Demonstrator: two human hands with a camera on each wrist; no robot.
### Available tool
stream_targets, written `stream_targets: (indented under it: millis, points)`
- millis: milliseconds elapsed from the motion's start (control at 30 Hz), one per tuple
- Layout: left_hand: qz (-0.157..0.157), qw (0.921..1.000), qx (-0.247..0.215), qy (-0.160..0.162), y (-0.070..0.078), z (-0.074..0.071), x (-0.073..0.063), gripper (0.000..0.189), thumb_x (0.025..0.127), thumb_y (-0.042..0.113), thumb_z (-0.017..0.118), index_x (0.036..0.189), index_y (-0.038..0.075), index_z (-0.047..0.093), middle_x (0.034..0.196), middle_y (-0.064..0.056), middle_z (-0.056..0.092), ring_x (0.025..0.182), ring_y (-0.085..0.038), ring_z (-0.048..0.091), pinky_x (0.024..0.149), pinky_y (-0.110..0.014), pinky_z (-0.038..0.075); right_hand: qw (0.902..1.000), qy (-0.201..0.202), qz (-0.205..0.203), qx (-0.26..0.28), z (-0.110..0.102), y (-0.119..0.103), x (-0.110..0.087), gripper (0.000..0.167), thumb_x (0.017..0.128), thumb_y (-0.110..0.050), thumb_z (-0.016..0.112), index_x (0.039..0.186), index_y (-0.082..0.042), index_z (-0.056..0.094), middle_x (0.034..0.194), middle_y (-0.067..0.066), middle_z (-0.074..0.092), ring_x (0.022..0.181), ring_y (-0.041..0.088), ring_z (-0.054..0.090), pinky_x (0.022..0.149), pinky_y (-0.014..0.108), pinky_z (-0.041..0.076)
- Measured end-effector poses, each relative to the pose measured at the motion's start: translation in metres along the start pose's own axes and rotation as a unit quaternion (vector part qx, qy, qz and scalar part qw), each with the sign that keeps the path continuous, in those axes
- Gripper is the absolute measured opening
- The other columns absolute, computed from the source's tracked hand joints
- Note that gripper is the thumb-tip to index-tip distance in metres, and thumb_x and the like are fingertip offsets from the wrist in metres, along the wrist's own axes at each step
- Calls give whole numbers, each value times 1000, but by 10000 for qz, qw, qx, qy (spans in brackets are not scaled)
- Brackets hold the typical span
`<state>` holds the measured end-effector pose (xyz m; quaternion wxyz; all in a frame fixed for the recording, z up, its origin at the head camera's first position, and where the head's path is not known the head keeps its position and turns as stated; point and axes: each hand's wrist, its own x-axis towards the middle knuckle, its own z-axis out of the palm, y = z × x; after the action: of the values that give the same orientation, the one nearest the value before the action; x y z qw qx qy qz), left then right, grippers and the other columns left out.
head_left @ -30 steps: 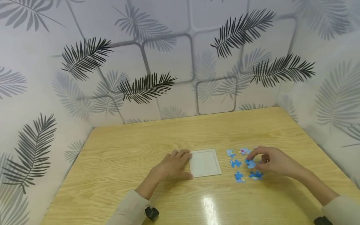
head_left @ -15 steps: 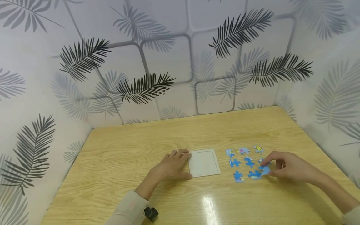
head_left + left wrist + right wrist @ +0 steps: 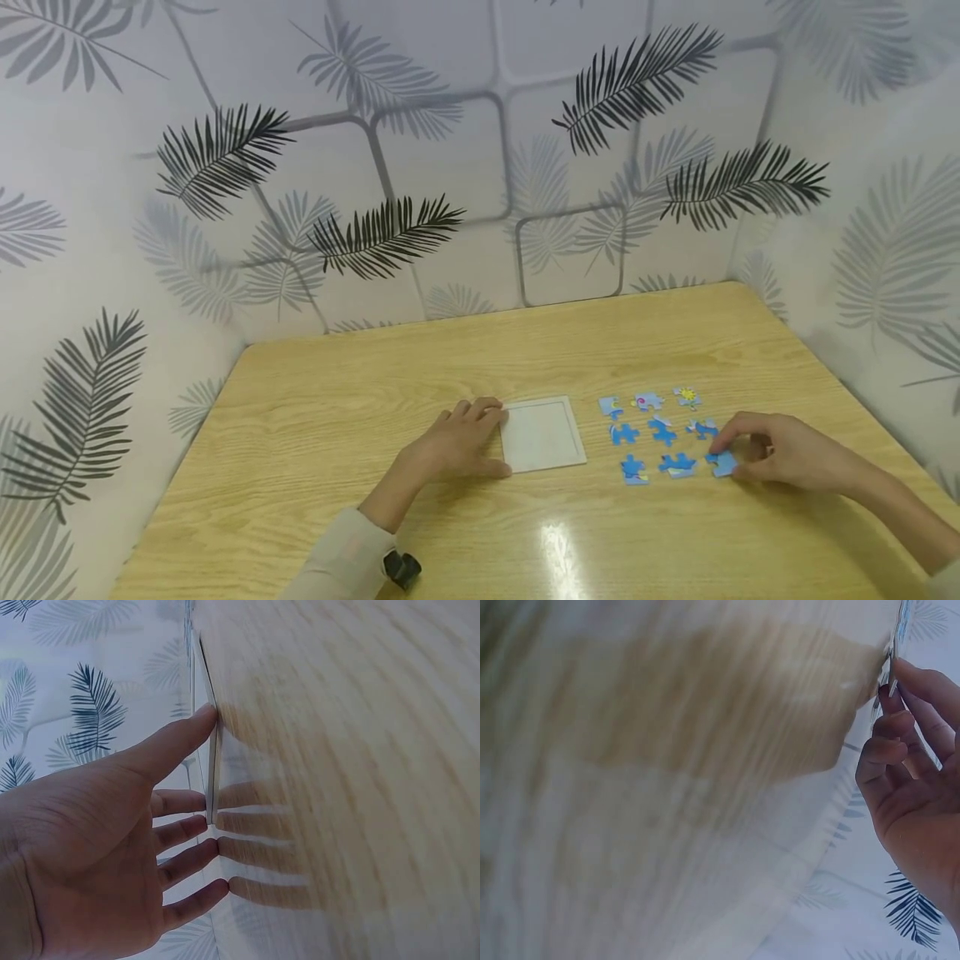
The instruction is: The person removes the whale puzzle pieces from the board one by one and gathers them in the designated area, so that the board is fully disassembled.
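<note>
My right hand [image 3: 798,454] pinches a light blue jigsaw puzzle piece [image 3: 723,465] between thumb and index finger, at the near right corner of the laid-out pieces. In the right wrist view that hand [image 3: 922,776] meets the thin piece at the tabletop, its other fingers curled. On the left, my left hand [image 3: 456,446] rests against the left edge of a square white puzzle tray [image 3: 542,435]. The left wrist view shows its thumb and relaxed fingers [image 3: 180,832] spread, touching the tray's edge and the table.
Several blue puzzle pieces lie apart in rows right of the tray, among them one with a yellow sun [image 3: 687,396] and one with a pink swirl [image 3: 647,402]. The wooden table [image 3: 360,375] meets a leaf-patterned wall [image 3: 465,250] behind.
My right hand has shifted right and toward me, bringing the light blue piece from the middle of the group to its near right corner. The left hand stays at the tray.
</note>
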<state>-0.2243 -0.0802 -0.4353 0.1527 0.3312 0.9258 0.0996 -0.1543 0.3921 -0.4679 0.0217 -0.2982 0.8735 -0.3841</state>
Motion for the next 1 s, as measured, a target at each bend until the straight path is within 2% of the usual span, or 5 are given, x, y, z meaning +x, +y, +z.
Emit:
stream_targets:
  millis: [367, 533, 700, 867, 1000]
  points:
    - [15, 10000, -29, -40, 0, -1, 1, 81, 97, 49, 71, 160, 10, 38, 166, -9, 30, 150, -36, 31, 119, -65, 28, 9992, 261, -164, -269, 4, -2, 0, 34, 82, 2, 84, 108, -16, 72, 104, -4, 70, 68, 6, 49, 56, 23, 42]
    - [47, 10000, -5, 43, -2, 0, 0, 82, 97, 49, 72, 160, 10, 37, 165, -10, 32, 149, -37, 33, 117, -64, 31, 9966, 599, 170, -543, -2, -14, 6, 27, 88, -1, 80, 110, -15, 72, 100, -3, 69, 64, 5, 51, 52, 23, 42]
    - [94, 9995, 137, 254, -6, 2, 0, 81, 96, 51, 72, 158, 11, 39, 164, -9, 34, 147, -37, 36, 115, -64, 35, 9875, 1191, 369, -960, -12, -25, 21, 28, 92, 0, 76, 117, -12, 73, 100, 1, 67, 66, 4, 55, 53, 24, 45]
    - [162, 9995, -8, 257, -10, -1, 1, 87, 95, 51, 73, 162, 13, 32, 168, -9, 30, 150, -38, 35, 116, -65, 34, 9748, 1681, 61, -1464, -15, -31, 37, 37, 89, 3, 77, 122, -12, 71, 103, -1, 68, 76, 2, 57, 63, 21, 50]
    - [190, 9982, -197, 535, -15, -12, 0, 84, 98, 49, 69, 164, 16, 29, 168, -9, 29, 150, -39, 35, 116, -63, 35, 9634, 1935, -110, -1852, -16, -36, 50, 43, 91, -1, 77, 131, -8, 67, 117, 5, 67, 97, 16, 58, 79, 29, 48]
